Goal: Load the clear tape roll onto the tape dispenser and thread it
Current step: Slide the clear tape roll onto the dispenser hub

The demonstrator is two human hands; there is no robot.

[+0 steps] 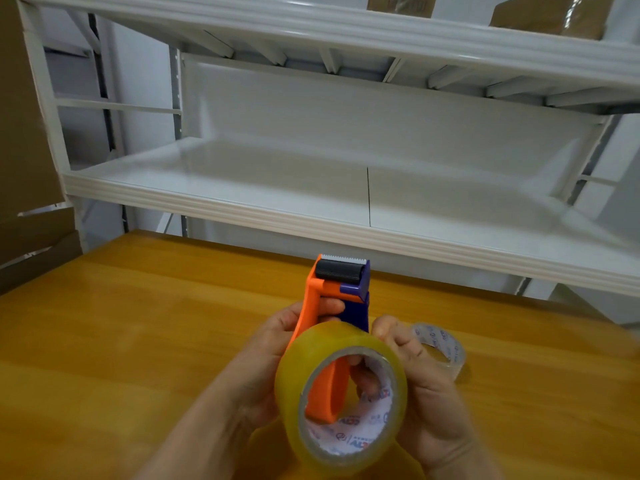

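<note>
Left hand fingers clenched round tape dispenser above tabletop. Right hand grasps tape roll — dispenser handle visible through its core. Near-empty roll lies right of dispenser.

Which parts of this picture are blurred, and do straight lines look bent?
Head view: the left hand, right hand and tape roll are softly blurred, the tape dispenser head sharper; same view, the white shelf edges bow from lens distortion; pale glare lies on the table.
</note>
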